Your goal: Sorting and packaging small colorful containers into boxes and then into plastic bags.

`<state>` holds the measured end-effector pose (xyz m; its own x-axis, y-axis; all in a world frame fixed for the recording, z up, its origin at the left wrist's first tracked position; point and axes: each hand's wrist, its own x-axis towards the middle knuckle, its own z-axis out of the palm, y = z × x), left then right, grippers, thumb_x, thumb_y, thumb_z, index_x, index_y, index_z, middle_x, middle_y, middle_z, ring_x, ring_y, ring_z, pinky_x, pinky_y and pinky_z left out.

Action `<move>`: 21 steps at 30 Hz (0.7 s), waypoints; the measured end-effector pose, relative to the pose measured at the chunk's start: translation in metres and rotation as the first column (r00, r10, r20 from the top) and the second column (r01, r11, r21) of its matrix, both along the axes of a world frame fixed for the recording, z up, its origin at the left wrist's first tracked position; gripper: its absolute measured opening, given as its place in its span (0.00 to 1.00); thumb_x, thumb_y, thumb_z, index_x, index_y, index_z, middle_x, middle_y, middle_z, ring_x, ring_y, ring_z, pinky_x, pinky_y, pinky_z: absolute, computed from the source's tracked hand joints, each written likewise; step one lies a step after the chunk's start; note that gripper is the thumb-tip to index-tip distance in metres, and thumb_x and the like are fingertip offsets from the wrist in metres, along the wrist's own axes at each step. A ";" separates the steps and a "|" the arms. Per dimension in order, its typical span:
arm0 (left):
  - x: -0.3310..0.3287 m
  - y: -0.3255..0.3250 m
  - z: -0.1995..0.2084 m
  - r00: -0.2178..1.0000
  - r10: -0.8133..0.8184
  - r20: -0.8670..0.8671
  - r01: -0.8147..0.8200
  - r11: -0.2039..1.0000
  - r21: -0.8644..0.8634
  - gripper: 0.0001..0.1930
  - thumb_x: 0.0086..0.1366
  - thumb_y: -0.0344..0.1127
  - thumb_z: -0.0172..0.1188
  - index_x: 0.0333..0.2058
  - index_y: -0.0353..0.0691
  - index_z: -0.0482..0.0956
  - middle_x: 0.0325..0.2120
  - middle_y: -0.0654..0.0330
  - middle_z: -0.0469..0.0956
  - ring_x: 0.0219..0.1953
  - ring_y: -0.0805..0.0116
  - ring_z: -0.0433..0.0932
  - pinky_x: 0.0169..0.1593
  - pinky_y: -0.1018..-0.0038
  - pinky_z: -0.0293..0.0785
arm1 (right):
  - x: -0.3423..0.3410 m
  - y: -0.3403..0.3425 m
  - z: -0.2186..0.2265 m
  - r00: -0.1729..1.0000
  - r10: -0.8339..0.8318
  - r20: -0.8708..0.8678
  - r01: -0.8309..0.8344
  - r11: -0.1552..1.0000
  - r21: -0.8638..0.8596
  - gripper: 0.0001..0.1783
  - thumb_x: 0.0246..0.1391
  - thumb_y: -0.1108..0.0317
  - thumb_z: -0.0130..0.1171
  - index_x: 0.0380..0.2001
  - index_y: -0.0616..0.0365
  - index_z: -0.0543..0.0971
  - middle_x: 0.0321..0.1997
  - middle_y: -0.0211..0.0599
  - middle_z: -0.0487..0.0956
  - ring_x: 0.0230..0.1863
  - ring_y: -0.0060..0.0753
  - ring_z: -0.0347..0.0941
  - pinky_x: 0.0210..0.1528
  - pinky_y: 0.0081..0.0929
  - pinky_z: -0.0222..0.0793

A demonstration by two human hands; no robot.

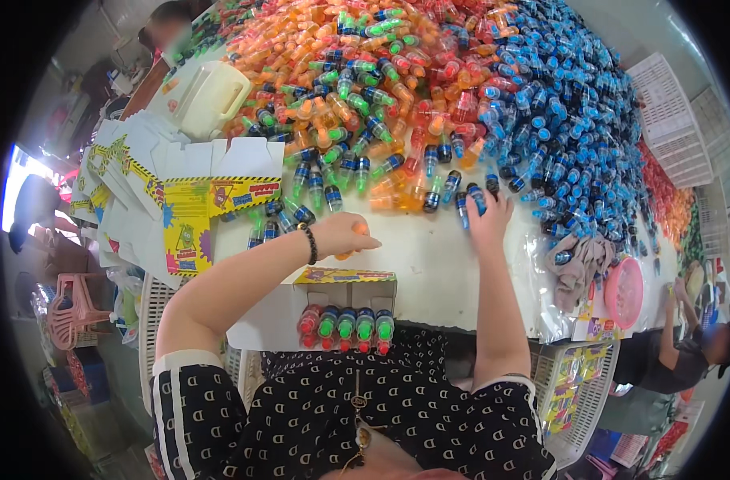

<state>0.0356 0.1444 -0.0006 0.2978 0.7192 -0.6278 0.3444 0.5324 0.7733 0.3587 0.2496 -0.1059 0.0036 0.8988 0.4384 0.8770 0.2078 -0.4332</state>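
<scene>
My left hand (345, 235), with a beaded bracelet at its wrist, is closed around a small orange bottle (359, 228) that shows only in part. Just below it, an open display box (347, 276) with a yellow printed edge holds a row of small red and green bottles (346, 326). Farther right, the fingers of my right hand (491, 218) grip a small blue bottle (476, 197) at the near edge of the pile. Other dark-labelled bottles stand or lie right beside these fingers.
A large heap of orange, red, green and blue bottles (557, 112) covers the far table. Flat printed cartons (190, 208) and a cream plastic container (213, 100) are at left. A grey cloth (577, 268) and pink basin (623, 292) sit right. Another person (693, 344) works at far right.
</scene>
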 end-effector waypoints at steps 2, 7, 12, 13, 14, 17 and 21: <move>0.010 0.001 0.004 0.941 -0.241 -0.237 0.252 0.968 0.017 0.15 0.58 0.45 0.63 0.31 0.38 0.75 0.29 0.58 0.78 0.36 0.69 0.77 0.40 0.71 0.72 | -0.016 -0.038 0.011 0.996 0.033 -0.086 -0.036 0.999 -0.039 0.27 0.51 0.51 0.62 0.50 0.56 0.77 0.62 0.53 0.64 0.67 0.70 0.46 0.67 0.57 0.46; 0.019 0.001 -0.024 0.854 -0.325 -0.406 0.470 0.817 0.334 0.17 0.59 0.48 0.60 0.39 0.40 0.78 0.38 0.53 0.80 0.41 0.56 0.78 0.47 0.66 0.72 | -0.029 -0.074 0.013 0.968 0.190 -0.164 -0.196 0.980 -0.022 0.27 0.55 0.54 0.60 0.54 0.58 0.74 0.64 0.51 0.63 0.69 0.65 0.45 0.70 0.52 0.42; 0.038 0.001 -0.024 0.785 -0.218 -0.580 0.596 0.519 0.612 0.16 0.59 0.38 0.57 0.46 0.45 0.75 0.45 0.56 0.74 0.47 0.58 0.76 0.49 0.65 0.73 | -0.008 -0.091 0.038 0.352 0.305 -0.885 -0.168 0.951 0.261 0.24 0.59 0.74 0.49 0.59 0.68 0.66 0.65 0.48 0.65 0.65 0.38 0.60 0.67 0.33 0.53; 0.046 0.001 -0.016 0.785 -0.222 -0.578 0.597 0.518 0.613 0.16 0.59 0.38 0.57 0.46 0.45 0.75 0.45 0.56 0.74 0.47 0.58 0.76 0.49 0.65 0.73 | 0.002 -0.090 0.042 0.225 0.264 -0.938 -0.118 0.963 0.243 0.22 0.58 0.76 0.49 0.56 0.66 0.68 0.56 0.47 0.72 0.55 0.33 0.69 0.59 0.29 0.63; 0.056 0.001 -0.007 0.687 -0.233 -0.688 0.718 0.360 0.595 0.16 0.58 0.37 0.57 0.46 0.45 0.75 0.44 0.57 0.73 0.47 0.59 0.75 0.47 0.65 0.73 | 0.010 -0.091 0.046 0.228 0.263 -0.938 -0.115 0.963 0.242 0.22 0.58 0.76 0.49 0.56 0.66 0.68 0.56 0.47 0.72 0.55 0.33 0.69 0.59 0.29 0.63; 0.071 0.006 -0.007 0.436 -0.294 -0.851 0.900 0.107 0.423 0.14 0.57 0.35 0.58 0.43 0.46 0.75 0.43 0.60 0.73 0.47 0.59 0.74 0.45 0.63 0.73 | 0.022 -0.092 0.054 0.835 0.028 -0.549 -0.090 0.992 -0.086 0.16 0.57 0.72 0.55 0.49 0.59 0.73 0.34 0.35 0.77 0.32 0.27 0.71 0.36 0.27 0.68; 0.078 0.009 -0.021 0.243 -0.292 -0.925 0.964 -0.031 0.263 0.10 0.56 0.35 0.59 0.38 0.47 0.75 0.40 0.62 0.74 0.42 0.57 0.75 0.43 0.62 0.73 | -0.007 -0.070 0.059 0.987 0.100 -0.129 -0.108 0.993 -0.053 0.20 0.53 0.60 0.62 0.48 0.56 0.74 0.33 0.39 0.76 0.32 0.40 0.73 0.37 0.32 0.69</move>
